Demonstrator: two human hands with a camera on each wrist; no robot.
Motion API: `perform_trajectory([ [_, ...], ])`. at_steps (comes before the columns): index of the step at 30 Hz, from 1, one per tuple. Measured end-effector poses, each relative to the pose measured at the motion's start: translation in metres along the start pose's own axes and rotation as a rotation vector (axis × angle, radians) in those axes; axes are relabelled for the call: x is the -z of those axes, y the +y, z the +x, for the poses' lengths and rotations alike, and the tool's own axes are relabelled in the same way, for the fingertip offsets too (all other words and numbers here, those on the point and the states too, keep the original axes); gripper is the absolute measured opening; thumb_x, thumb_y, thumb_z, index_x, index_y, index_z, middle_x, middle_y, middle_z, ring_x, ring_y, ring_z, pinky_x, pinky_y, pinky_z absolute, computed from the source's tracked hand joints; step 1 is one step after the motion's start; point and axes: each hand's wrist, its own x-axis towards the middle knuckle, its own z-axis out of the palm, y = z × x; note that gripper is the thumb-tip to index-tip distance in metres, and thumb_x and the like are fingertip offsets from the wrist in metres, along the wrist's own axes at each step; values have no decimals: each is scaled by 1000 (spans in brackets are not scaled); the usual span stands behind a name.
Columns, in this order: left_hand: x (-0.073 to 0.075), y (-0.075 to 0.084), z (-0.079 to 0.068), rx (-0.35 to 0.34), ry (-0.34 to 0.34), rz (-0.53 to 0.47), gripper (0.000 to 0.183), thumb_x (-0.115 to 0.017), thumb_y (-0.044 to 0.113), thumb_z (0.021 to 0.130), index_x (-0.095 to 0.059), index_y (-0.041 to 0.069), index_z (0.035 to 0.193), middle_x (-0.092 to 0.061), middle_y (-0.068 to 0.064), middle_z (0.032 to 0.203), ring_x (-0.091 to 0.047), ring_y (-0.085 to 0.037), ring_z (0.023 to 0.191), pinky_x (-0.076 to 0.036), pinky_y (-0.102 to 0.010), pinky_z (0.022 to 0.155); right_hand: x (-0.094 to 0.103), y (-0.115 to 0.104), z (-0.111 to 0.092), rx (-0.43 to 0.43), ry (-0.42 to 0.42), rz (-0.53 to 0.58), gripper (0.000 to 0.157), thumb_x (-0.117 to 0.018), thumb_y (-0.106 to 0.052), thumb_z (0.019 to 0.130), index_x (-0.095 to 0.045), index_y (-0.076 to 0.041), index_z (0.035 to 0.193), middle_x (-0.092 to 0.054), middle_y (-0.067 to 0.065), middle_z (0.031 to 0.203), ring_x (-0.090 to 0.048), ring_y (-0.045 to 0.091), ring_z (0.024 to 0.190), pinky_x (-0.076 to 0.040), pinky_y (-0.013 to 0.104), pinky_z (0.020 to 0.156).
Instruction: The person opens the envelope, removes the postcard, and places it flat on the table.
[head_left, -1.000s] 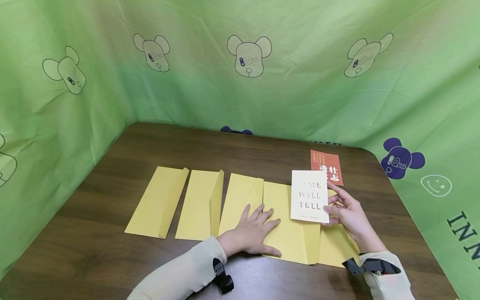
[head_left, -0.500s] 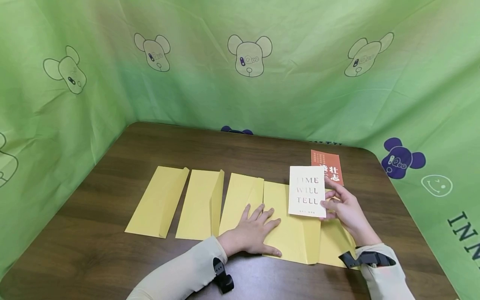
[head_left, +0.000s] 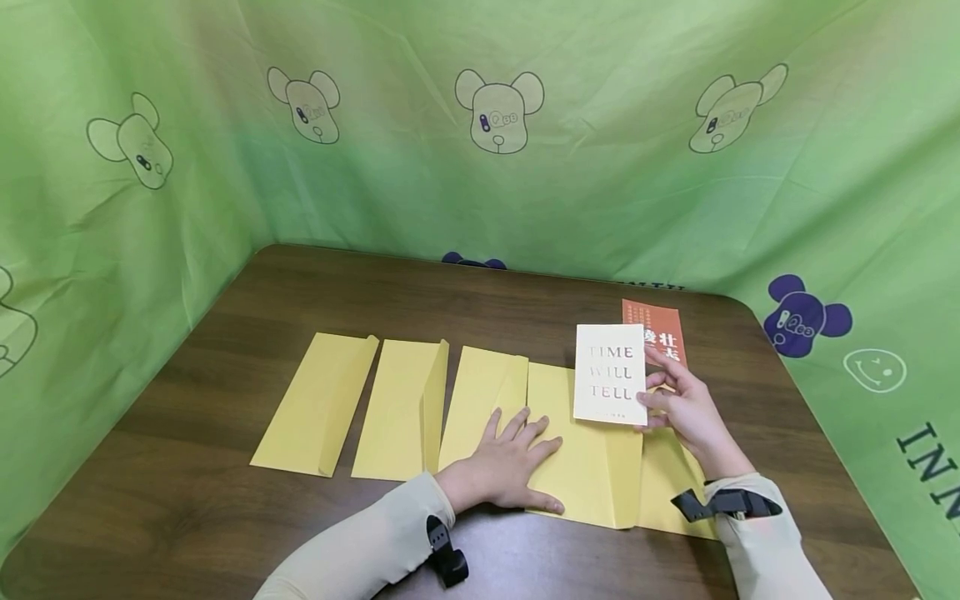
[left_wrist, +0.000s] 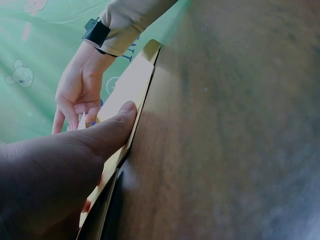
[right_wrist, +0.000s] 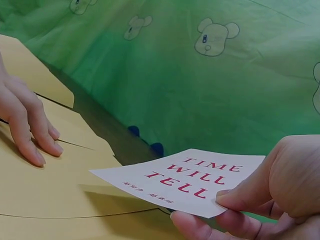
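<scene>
1. Five yellow envelopes (head_left: 311,404) lie in a row on one brown table (head_left: 187,517); whether anything is inside them cannot be told
2. Gaps part the first three from the left, while the third and fourth meet, as do the fourth and fifth
3. One white card (head_left: 609,375), printed TIME WILL TELL, is outside the envelopes, raised above the fourth and tilted
4. The right hand (head_left: 690,408) pinches this card by its right edge, between thumb and fingers
5. The left hand (head_left: 506,467) rests with fingers spread, bridging the third and fourth envelopes
6. One red card (head_left: 660,325) with white characters lies near the far right corner, partly hidden behind the white one
7. Two black straps (head_left: 446,554) circle the sleeves, one on each wrist
</scene>
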Motion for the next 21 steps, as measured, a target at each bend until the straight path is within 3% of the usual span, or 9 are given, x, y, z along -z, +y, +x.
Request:
perform_trajectory([
  [21, 2, 0, -2, -3, 0, -13, 87, -50, 79, 85, -34, 30, 156, -22, 2, 163, -13, -25, 151, -14, -56, 117, -3, 0, 16, -17, 19, 10, 78, -55, 18, 88, -31, -11, 156, -47, 3, 93, -58, 10, 75, -58, 38, 53],
])
